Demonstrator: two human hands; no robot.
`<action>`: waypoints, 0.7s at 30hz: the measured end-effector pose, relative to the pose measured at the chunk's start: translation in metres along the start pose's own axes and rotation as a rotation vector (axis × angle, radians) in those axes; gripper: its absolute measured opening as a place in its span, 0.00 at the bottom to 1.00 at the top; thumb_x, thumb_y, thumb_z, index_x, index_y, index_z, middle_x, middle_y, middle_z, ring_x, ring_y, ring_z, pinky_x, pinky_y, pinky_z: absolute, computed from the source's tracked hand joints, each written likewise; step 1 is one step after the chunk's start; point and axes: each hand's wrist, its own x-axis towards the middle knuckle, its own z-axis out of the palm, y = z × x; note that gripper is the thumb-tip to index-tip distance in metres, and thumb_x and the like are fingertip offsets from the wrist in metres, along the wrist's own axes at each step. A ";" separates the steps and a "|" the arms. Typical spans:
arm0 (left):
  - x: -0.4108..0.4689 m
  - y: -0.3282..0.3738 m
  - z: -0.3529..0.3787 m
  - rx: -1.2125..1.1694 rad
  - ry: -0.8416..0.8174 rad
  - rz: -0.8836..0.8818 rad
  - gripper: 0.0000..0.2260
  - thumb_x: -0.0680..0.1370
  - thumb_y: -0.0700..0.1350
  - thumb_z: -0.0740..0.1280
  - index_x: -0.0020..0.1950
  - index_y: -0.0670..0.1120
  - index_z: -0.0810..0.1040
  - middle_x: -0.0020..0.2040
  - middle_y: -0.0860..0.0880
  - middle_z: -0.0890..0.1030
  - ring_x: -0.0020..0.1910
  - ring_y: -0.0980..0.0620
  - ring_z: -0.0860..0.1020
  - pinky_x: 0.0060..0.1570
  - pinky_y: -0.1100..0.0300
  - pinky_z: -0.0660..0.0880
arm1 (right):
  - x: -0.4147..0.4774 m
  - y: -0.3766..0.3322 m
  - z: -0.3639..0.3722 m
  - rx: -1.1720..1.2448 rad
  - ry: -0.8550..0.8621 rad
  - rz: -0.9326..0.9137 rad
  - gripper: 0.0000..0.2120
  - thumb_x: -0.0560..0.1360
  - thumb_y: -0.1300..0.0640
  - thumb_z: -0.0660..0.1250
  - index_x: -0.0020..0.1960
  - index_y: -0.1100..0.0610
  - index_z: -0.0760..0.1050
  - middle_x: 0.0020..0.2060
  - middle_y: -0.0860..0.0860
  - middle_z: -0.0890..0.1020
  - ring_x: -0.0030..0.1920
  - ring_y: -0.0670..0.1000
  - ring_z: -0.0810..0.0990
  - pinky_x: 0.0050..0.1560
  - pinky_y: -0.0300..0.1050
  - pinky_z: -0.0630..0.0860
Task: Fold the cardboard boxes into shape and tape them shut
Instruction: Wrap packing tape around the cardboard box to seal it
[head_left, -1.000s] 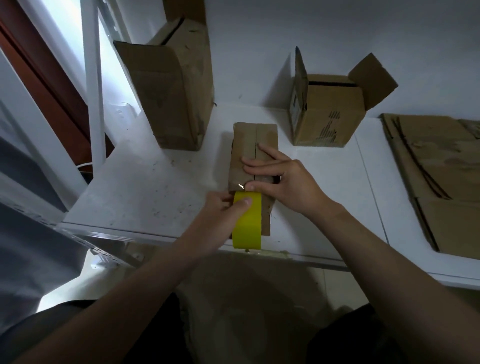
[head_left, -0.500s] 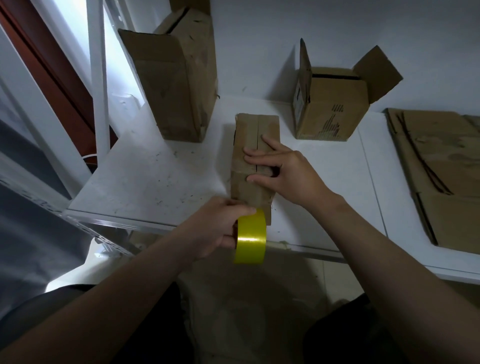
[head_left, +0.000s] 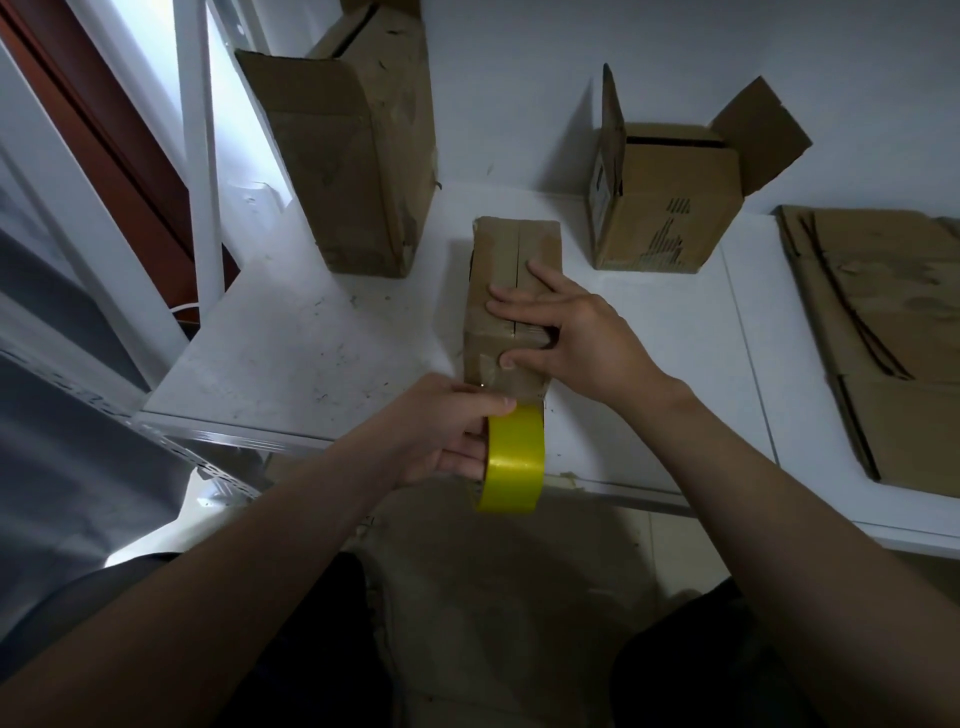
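A small brown cardboard box (head_left: 506, 254) lies on the white table (head_left: 291, 358), its two top flaps meeting along a middle seam. My right hand (head_left: 566, 332) lies across the flaps with straight fingers and its thumb on the box's near face. My left hand (head_left: 441, 431) grips a yellow tape roll (head_left: 514, 460) just below the box's near end, at the table's front edge. A short stretch of clear tape seems to run from the roll up onto the near face.
A tall open box (head_left: 358, 171) stands at the back left and a smaller open box (head_left: 660, 208) at the back right. Flattened cardboard sheets (head_left: 883, 332) lie on the right. A white shelf post (head_left: 197, 156) rises at the left.
My left hand has drawn the yellow roll down and toward me, from the top of the box's near end to below the table edge. My right hand has stayed pressing the flaps.
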 end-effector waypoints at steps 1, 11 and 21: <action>0.000 0.000 -0.001 0.000 -0.012 -0.018 0.16 0.79 0.47 0.71 0.63 0.39 0.78 0.47 0.41 0.87 0.45 0.43 0.87 0.38 0.54 0.83 | 0.000 -0.001 0.000 0.004 -0.003 0.005 0.30 0.70 0.50 0.79 0.70 0.42 0.75 0.70 0.36 0.73 0.80 0.45 0.56 0.74 0.56 0.68; 0.004 -0.007 -0.006 -0.019 -0.005 -0.037 0.14 0.79 0.48 0.71 0.60 0.40 0.80 0.47 0.45 0.87 0.43 0.48 0.87 0.35 0.59 0.81 | -0.002 0.000 0.002 -0.057 0.015 -0.027 0.33 0.70 0.52 0.79 0.72 0.41 0.73 0.71 0.33 0.70 0.80 0.47 0.56 0.68 0.57 0.73; 0.008 -0.005 -0.016 0.103 0.004 0.050 0.14 0.78 0.51 0.72 0.59 0.45 0.81 0.46 0.46 0.87 0.45 0.46 0.87 0.38 0.57 0.81 | -0.019 0.018 -0.026 -0.164 0.145 -0.012 0.22 0.86 0.46 0.51 0.78 0.48 0.65 0.77 0.45 0.67 0.79 0.51 0.61 0.78 0.59 0.55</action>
